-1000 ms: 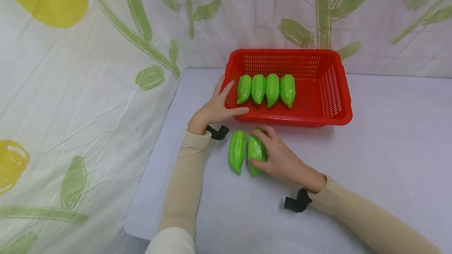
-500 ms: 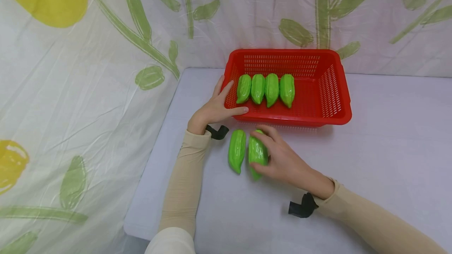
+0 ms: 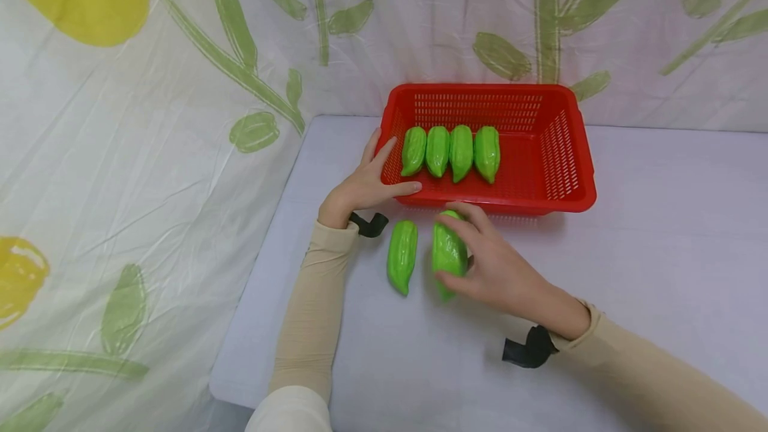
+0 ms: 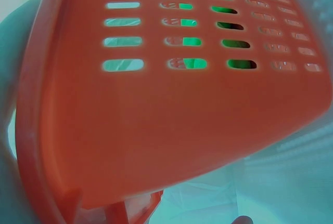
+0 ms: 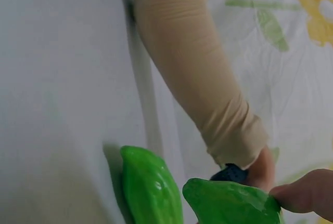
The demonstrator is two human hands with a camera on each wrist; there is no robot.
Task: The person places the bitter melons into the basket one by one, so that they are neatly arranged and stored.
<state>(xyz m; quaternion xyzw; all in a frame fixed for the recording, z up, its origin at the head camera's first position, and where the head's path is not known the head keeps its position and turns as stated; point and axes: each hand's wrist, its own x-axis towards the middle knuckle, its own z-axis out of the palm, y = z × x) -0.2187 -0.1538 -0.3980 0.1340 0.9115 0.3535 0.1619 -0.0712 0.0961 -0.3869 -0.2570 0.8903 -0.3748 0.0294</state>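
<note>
My right hand [image 3: 501, 272] pinches a green ridged gourd [image 3: 447, 249] with a pointed tip between thumb and fingers, in front of the basket. In the right wrist view the thumb [image 5: 307, 193] presses the side of the held gourd [image 5: 231, 203]. Left of it, a second gourd [image 3: 402, 257] lies on the table, apart from both hands. My left hand [image 3: 363, 185] rests with spread, fairly straight fingers on the left front corner of the red plastic basket [image 3: 480, 205]. Inside, several similar gourds [image 3: 461, 152] lie side by side at the left.
The basket's slotted wall [image 4: 156, 120] fills the left wrist view. A white-covered table [image 3: 672, 252] carries everything, its left edge sloping down the head view. Behind and to the left hangs a flower-patterned sheet [image 3: 180, 172]. Black wrist mounts [image 3: 531, 349] sit on both wrists.
The right hand has shifted to the right with the gourd, widening the gap to the gourd beside it. My left hand, the basket and its contents stay put.
</note>
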